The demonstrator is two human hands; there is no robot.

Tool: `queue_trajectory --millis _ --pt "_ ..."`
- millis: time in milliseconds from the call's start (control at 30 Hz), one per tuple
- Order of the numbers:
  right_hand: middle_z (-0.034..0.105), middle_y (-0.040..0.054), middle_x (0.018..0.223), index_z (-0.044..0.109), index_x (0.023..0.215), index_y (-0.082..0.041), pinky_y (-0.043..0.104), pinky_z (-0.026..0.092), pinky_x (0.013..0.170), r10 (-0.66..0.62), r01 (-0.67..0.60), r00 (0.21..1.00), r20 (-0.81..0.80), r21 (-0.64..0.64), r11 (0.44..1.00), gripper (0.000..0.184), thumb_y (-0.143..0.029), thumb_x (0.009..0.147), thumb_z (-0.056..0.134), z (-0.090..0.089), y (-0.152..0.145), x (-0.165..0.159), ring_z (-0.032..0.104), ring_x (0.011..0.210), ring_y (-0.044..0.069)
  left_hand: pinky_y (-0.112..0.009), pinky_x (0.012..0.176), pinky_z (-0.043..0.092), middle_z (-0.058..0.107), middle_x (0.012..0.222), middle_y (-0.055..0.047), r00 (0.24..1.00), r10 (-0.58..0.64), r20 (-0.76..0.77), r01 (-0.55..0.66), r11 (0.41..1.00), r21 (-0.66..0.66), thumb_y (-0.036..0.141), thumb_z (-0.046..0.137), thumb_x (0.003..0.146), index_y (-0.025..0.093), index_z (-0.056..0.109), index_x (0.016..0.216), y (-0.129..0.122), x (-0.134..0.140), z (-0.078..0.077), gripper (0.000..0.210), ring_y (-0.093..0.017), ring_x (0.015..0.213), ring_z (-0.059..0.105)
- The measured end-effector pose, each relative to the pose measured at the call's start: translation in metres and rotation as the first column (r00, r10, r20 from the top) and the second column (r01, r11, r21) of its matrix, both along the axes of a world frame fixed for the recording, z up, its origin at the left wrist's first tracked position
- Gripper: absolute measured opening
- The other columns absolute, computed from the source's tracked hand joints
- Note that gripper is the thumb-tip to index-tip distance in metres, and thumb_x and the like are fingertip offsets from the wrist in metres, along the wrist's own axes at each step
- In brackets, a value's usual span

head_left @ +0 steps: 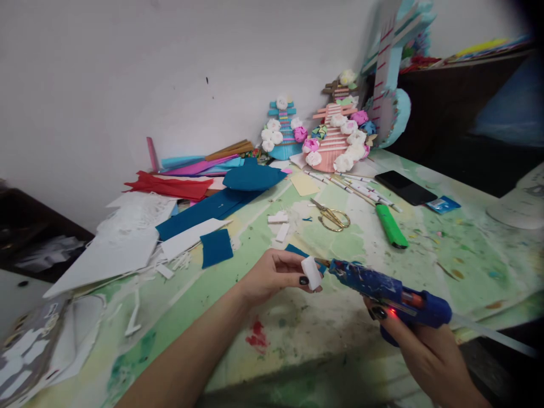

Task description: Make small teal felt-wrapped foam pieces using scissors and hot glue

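Observation:
My left hand pinches a small white foam piece between thumb and fingers. Wrapped around the handle of a blue glue gun is my right hand; a red light glows beside the thumb. The gun's nozzle points left, right by the top of the foam piece; whether they touch I cannot tell. A clear glue stick sticks out of the gun's back. Behind my left fingers lies a strip of dark blue paper, partly hidden. More white foam pieces lie farther back.
Gold-handled scissors, a green cutter and a black phone lie behind the gun. White sheets, a dark blue square and folded crepe paper cover the left. Flower-trimmed instrument shapes stand against the wall.

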State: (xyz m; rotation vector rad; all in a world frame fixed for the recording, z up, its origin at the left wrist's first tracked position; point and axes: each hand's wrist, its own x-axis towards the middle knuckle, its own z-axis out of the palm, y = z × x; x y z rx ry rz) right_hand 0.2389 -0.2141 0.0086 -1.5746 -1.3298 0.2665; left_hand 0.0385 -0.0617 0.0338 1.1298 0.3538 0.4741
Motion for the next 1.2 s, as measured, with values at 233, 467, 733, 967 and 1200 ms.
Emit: queue_trajectory --millis 233,467,733,967,1200 --pt "0.071 0.0095 0.082 0.071 0.089 -0.018 0.039 0.055 0.083 -0.006 0.003 0.994 -0.107 -0.022 1.0 0.033 -0.048 0.079 0.062 -0.016 -0.004 -0.003 0.068 0.072 0.023 -0.025 0.07 0.054 0.074 0.078 -0.008 1.0 0.008 -0.011 -0.008 1.0 -0.007 0.015 0.076 0.069 0.013 0.075 0.09 0.001 0.002 -0.002 0.021 -0.016 0.072 0.069" --pt "0.072 0.0095 0.096 0.07 0.1 -0.02 0.039 0.055 0.085 -0.038 0.033 0.989 -0.142 -0.038 0.999 0.036 -0.048 0.08 0.061 -0.008 -0.002 -0.005 0.069 0.085 0.026 -0.026 0.07 0.054 0.074 0.079 -0.009 1.0 0.021 -0.016 -0.02 1.0 0.019 0.019 0.077 0.068 0.011 0.075 0.088 0.001 0.001 0.001 0.021 -0.017 0.072 0.068" --pt "0.071 0.0103 0.096 0.069 0.101 -0.02 0.044 0.05 0.093 0.014 -0.02 0.992 -0.123 -0.05 0.999 0.034 -0.046 0.079 0.064 -0.026 -0.012 -0.003 0.068 0.089 0.027 -0.029 0.071 0.054 0.074 0.08 -0.011 0.999 0.008 -0.053 -0.007 0.999 0.034 0.023 0.077 0.068 0.012 0.074 0.091 0.0 0.001 -0.001 0.025 -0.019 0.074 0.069" --pt "0.072 0.0099 0.1 0.07 0.102 -0.019 0.041 0.053 0.089 -0.026 0.023 0.996 -0.09 -0.035 0.999 0.035 -0.045 0.083 0.057 -0.014 -0.003 -0.004 0.067 0.095 0.028 -0.029 0.072 0.053 0.073 0.078 -0.01 0.998 0.025 -0.064 -0.022 0.999 0.048 0.025 0.078 0.068 0.011 0.075 0.087 0.0 0.001 0.001 0.024 -0.019 0.073 0.068" --pt "0.072 0.0103 0.091 0.072 0.094 -0.019 0.042 0.055 0.085 -0.06 0.057 0.992 -0.111 -0.034 0.998 0.035 -0.05 0.08 0.06 -0.011 -0.005 -0.005 0.068 0.077 0.025 -0.027 0.072 0.053 0.073 0.078 -0.01 0.998 0.012 -0.061 -0.009 0.999 0.036 0.023 0.077 0.069 0.011 0.075 0.085 -0.001 0.001 0.002 0.02 -0.018 0.073 0.068"
